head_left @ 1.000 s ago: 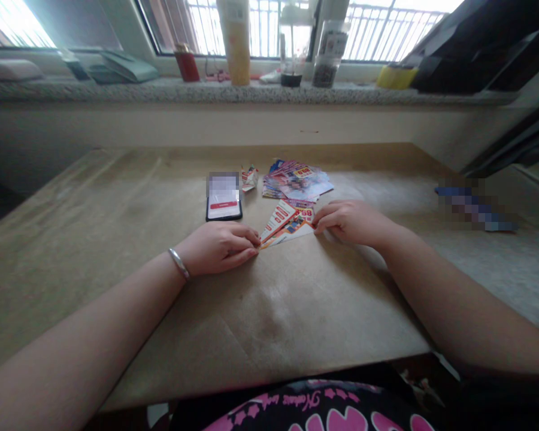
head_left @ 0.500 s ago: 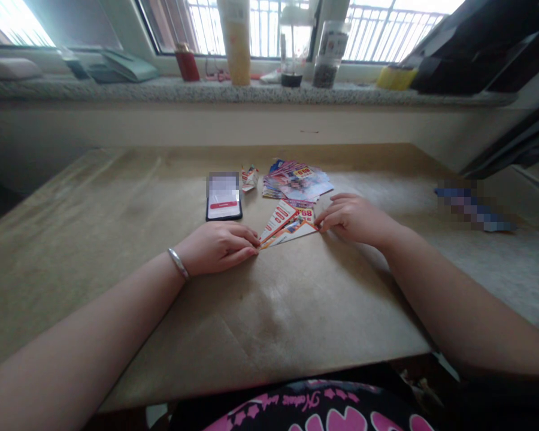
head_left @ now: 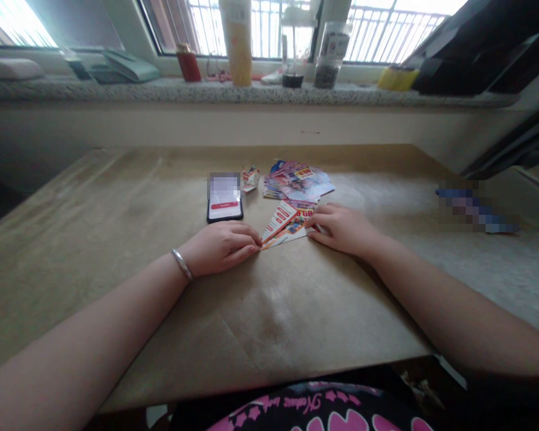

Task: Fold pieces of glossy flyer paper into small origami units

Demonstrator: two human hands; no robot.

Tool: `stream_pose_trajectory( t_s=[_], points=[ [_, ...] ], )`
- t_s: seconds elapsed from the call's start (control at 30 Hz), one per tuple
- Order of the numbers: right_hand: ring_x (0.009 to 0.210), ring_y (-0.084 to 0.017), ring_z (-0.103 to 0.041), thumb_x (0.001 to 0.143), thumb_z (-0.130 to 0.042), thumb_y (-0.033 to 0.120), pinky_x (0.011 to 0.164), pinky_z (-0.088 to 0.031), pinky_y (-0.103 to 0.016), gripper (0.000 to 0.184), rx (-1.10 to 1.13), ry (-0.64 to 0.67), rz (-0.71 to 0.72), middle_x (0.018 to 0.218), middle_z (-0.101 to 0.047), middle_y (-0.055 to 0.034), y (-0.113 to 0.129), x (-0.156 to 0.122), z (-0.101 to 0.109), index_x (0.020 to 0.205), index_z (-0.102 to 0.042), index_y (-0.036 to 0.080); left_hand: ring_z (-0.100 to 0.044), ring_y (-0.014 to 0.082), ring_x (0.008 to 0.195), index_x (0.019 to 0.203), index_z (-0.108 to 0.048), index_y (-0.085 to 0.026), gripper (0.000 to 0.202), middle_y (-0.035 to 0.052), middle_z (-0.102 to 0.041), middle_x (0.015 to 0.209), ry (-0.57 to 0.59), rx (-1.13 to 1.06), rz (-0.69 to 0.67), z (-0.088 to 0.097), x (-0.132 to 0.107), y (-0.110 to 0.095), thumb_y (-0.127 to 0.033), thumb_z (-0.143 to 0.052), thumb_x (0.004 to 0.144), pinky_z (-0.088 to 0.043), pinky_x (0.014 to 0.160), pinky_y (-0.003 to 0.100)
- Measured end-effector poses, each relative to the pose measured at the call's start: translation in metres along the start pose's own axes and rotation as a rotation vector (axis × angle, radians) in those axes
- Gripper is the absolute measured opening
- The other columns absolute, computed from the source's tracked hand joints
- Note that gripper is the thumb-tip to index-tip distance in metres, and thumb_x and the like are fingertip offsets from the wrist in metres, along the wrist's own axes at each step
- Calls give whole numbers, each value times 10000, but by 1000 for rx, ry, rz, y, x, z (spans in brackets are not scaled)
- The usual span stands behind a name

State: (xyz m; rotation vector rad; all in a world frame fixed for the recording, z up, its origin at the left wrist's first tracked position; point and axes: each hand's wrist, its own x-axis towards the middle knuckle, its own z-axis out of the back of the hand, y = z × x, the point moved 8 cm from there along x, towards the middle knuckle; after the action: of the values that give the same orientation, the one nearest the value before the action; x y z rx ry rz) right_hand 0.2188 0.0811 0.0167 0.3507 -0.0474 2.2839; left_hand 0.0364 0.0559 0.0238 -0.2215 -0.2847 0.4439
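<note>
A printed paper flyer (head_left: 279, 224) lies on the table with its edges folded in, narrowing to a point at the left. The thumb and fingers of my left hand (head_left: 222, 246) press together on that pointed tip, and a silver bracelet circles the wrist. At the other end, my right hand (head_left: 344, 228) has its bent fingers and thumb closed on the wider right side, covering part of the print. Just behind the flyer is a fanned stack of colourful flyers (head_left: 299, 179). A phone (head_left: 225, 209) with a lit screen lies beyond my left hand.
A small crumpled or folded paper piece (head_left: 250, 179) sits between phone and stack. Far right on the table (head_left: 184, 335) lies a blurred blue item (head_left: 498, 224). Bottles and jars, among them a red-capped container (head_left: 188, 64), line the stone windowsill (head_left: 139, 91).
My right hand has slid left and slightly toward me along the flyer, covering more of its right end. My left hand stays at the pointed tip.
</note>
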Motion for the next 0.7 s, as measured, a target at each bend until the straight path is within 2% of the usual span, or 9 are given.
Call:
stream_pose_trajectory(
  t_s=[0.2, 0.43, 0.6, 0.7],
  points=[
    [919, -203, -586, 849, -552, 302, 788, -446, -316, 191, 43, 16, -24, 1036, -655, -68, -4, -1, -4, 970, -680, 228, -626, 154, 919, 882, -682, -175, 306, 63, -682, 1024, 9, -75, 13, -1, -1, 5, -270, -397, 946, -488, 856, 264],
    [1000, -248, -571, 842, -547, 338, 849, -457, -370, 283, -22, 0, -57, 1112, -641, -97, -5, 1, -3, 1056, -669, 198, -629, 141, 911, 868, -667, -167, 319, 66, -684, 1005, -32, -130, 59, 1, 0, 11, -257, -371, 946, -505, 841, 255],
    [975, -243, -572, 841, -539, 319, 856, -462, -376, 299, -10, -18, -22, 1106, -640, -103, -2, 2, -1, 1075, -673, 191, -596, 178, 1051, 1114, -631, -188, 291, 80, -632, 1189, -74, 25, 42, -3, 2, 11, -214, -427, 910, -495, 920, 330],
    [938, -235, -575, 835, -542, 314, 847, -469, -373, 310, -5, -15, -29, 1030, -649, -101, -3, 3, -1, 1088, -673, 193, -593, 192, 1063, 1164, -616, -197, 319, 82, -639, 1185, -76, 56, 7, -5, 3, 9, -195, -427, 908, -493, 939, 370]
  ],
)
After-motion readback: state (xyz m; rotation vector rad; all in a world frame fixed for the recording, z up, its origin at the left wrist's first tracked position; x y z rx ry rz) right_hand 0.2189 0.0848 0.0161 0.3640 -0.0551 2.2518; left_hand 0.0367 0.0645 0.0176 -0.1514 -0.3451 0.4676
